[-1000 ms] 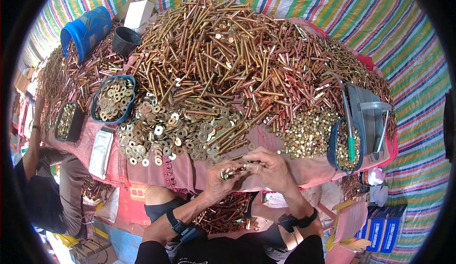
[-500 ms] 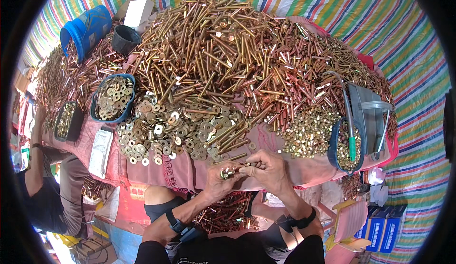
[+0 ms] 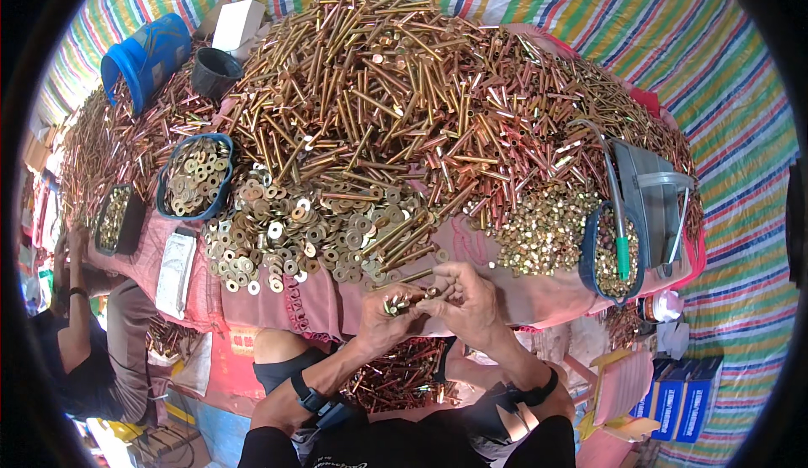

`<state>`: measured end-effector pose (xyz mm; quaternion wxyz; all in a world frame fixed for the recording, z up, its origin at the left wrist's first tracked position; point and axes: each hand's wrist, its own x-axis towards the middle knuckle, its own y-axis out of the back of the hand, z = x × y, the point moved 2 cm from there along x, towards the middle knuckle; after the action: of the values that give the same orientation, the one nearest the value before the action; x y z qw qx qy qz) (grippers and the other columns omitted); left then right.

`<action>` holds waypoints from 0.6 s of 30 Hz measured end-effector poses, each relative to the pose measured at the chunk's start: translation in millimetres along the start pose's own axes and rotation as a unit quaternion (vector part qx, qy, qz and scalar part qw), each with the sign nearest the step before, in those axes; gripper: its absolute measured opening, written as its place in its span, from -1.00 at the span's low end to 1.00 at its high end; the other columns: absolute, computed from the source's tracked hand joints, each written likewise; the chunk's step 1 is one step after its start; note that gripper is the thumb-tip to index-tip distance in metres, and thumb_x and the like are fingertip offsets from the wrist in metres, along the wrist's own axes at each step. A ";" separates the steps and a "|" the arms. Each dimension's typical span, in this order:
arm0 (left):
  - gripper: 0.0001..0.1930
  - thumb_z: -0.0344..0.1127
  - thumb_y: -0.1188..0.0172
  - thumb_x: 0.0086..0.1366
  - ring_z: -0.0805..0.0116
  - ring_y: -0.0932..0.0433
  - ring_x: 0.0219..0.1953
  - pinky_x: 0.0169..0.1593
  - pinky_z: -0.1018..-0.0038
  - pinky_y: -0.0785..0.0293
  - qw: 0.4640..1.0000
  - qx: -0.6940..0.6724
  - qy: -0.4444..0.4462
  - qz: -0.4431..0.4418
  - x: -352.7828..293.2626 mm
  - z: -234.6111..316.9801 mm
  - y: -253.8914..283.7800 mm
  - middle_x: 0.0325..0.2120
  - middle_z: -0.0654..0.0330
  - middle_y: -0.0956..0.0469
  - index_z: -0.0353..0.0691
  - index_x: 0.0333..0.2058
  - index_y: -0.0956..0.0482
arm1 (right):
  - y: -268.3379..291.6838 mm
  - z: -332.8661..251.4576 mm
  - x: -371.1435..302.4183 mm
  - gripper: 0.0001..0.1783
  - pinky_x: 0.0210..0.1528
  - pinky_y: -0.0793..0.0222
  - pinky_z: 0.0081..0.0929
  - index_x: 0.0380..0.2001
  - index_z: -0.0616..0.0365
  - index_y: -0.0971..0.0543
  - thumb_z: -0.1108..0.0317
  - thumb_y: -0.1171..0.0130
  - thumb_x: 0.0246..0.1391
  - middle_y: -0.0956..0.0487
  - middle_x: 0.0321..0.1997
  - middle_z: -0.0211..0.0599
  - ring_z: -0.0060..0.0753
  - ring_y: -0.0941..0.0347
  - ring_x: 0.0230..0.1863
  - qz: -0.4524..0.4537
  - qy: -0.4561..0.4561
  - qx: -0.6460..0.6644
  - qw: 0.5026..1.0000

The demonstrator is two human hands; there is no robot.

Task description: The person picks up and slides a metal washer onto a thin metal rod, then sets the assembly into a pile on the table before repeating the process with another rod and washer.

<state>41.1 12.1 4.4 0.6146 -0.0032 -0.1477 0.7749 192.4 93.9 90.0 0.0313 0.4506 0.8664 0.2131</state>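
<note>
My left hand (image 3: 385, 321) is closed around a bunch of brass-coloured bolts (image 3: 396, 303), whose shiny ends show between the fingers. Against it, my right hand (image 3: 465, 304) has its fingers bent and thumb pressed in. What those right fingertips pinch is mostly hidden. Just beyond both hands lie several long bolts (image 3: 408, 241) and a heap of flat washers (image 3: 295, 228). A pile of small nuts (image 3: 539, 236) spreads to the right. Behind these rises a big mound of brass and copper-coloured metal tubes (image 3: 379, 89).
Left stand a blue bowl of washers (image 3: 160, 190), a black tray (image 3: 133, 220), a white box (image 3: 177, 274), a blue bucket (image 3: 160, 55) and a black pot (image 3: 215, 72). Right are a blue tray (image 3: 644, 253), a green-handled tool (image 3: 623, 257) and a grey scoop (image 3: 640, 178). Another person's arm (image 3: 76, 308) reaches in far left.
My right fingers have shifted slightly left and turned over the bunch in my left hand. The view has moved a little. The other person's hand at the far left has come lower.
</note>
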 end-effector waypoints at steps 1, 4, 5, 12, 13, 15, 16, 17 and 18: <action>-0.87 -0.47 -0.41 0.35 0.46 -0.62 -0.28 -0.19 0.48 -0.57 1.000 -0.007 0.001 0.004 -0.1 -0.3 0.1 -0.27 0.14 -0.72 -0.38 -0.20 -0.68 | 1.8 -1.2 0.4 -0.60 -0.28 -0.57 -0.39 -0.13 0.23 -0.59 0.20 -0.52 0.15 -0.61 -0.34 -0.25 -0.40 -0.62 -0.35 -0.007 0.001 0.002 1.000; -0.86 -0.48 -0.43 0.33 0.43 -0.64 -0.26 -0.17 0.46 -0.58 1.000 -0.014 0.015 -0.008 -0.2 0.0 1.1 -0.25 0.12 -0.72 -0.38 -0.21 -0.68 | 5.7 -4.9 1.7 -0.62 -0.27 -0.59 -0.37 -0.09 0.23 -0.60 0.23 -0.49 0.17 -0.61 -0.30 -0.24 -0.34 -0.64 -0.34 -0.025 0.035 -0.030 0.999; -0.87 -0.48 -0.42 0.33 0.42 -0.64 -0.26 -0.17 0.46 -0.58 1.000 0.012 -0.002 -0.014 0.9 0.6 1.2 -0.25 0.12 -0.72 -0.38 -0.21 -0.68 | 5.8 -5.6 2.0 -0.63 -0.28 -0.59 -0.36 -0.08 0.23 -0.60 0.25 -0.48 0.17 -0.61 -0.29 -0.23 -0.33 -0.65 -0.34 -0.033 0.052 -0.047 0.997; -0.91 -0.50 -0.39 0.34 0.44 -0.62 -0.29 -0.20 0.46 -0.57 0.998 0.055 -0.028 -0.014 3.6 3.7 0.1 -0.31 0.16 -0.70 -0.36 -0.22 -0.68 | 4.1 -11.1 4.3 -0.70 -0.26 -0.56 -0.27 -0.06 0.24 -0.61 0.44 -0.41 0.16 -0.58 -0.21 -0.13 -0.12 -0.64 -0.26 -0.020 0.168 -0.107 0.980; -0.91 -0.50 -0.39 0.34 0.46 -0.61 -0.30 -0.21 0.47 -0.56 0.999 0.048 -0.008 -0.016 2.5 4.3 0.5 -0.33 0.17 -0.70 -0.36 -0.22 -0.68 | 4.5 -12.4 3.8 -0.70 -0.26 -0.55 -0.27 -0.04 0.25 -0.61 0.47 -0.40 0.16 -0.58 -0.20 -0.12 -0.10 -0.64 -0.24 -0.033 0.171 -0.108 0.979; -0.90 -0.49 -0.40 0.34 0.54 -0.55 -0.34 -0.27 0.51 -0.52 0.999 0.036 0.006 -0.018 1.6 5.9 2.1 -0.40 0.23 -0.66 -0.36 -0.21 -0.68 | 5.3 -14.3 2.0 -0.69 -0.16 -0.55 -0.28 -0.02 0.26 -0.64 0.56 -0.36 0.15 -0.62 -0.10 -0.10 -0.07 -0.61 -0.16 -0.060 0.155 -0.107 0.980; -0.89 -0.49 -0.40 0.34 0.54 -0.55 -0.34 -0.27 0.51 -0.52 0.999 0.037 0.012 -0.021 1.5 6.3 2.4 -0.39 0.22 -0.66 -0.36 -0.21 -0.68 | 5.2 -14.6 1.7 -0.70 -0.18 -0.55 -0.28 -0.03 0.26 -0.64 0.55 -0.37 0.14 -0.63 -0.12 -0.11 -0.09 -0.61 -0.18 -0.057 0.154 -0.114 0.980; -0.89 -0.49 -0.40 0.34 0.54 -0.55 -0.34 -0.27 0.51 -0.52 0.999 0.041 0.010 -0.022 1.5 6.5 2.0 -0.39 0.21 -0.67 -0.37 -0.21 -0.68 | 5.7 -14.8 1.0 -0.71 -0.19 -0.55 -0.28 -0.05 0.26 -0.65 0.55 -0.38 0.14 -0.63 -0.15 -0.12 -0.10 -0.62 -0.20 -0.048 0.159 -0.118 0.979; -0.89 -0.49 -0.40 0.34 0.55 -0.56 -0.34 -0.27 0.51 -0.52 0.998 0.054 0.001 -0.018 1.6 6.8 1.4 -0.39 0.21 -0.67 -0.37 -0.21 -0.68 | 5.7 -14.3 0.0 -0.72 -0.21 -0.55 -0.28 -0.06 0.27 -0.65 0.54 -0.39 0.13 -0.63 -0.17 -0.13 -0.12 -0.62 -0.22 -0.040 0.162 -0.125 0.978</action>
<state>38.2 11.8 10.9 0.6277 0.0315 -0.1051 0.7707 193.3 91.9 105.3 -0.0452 0.3673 0.8440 0.3881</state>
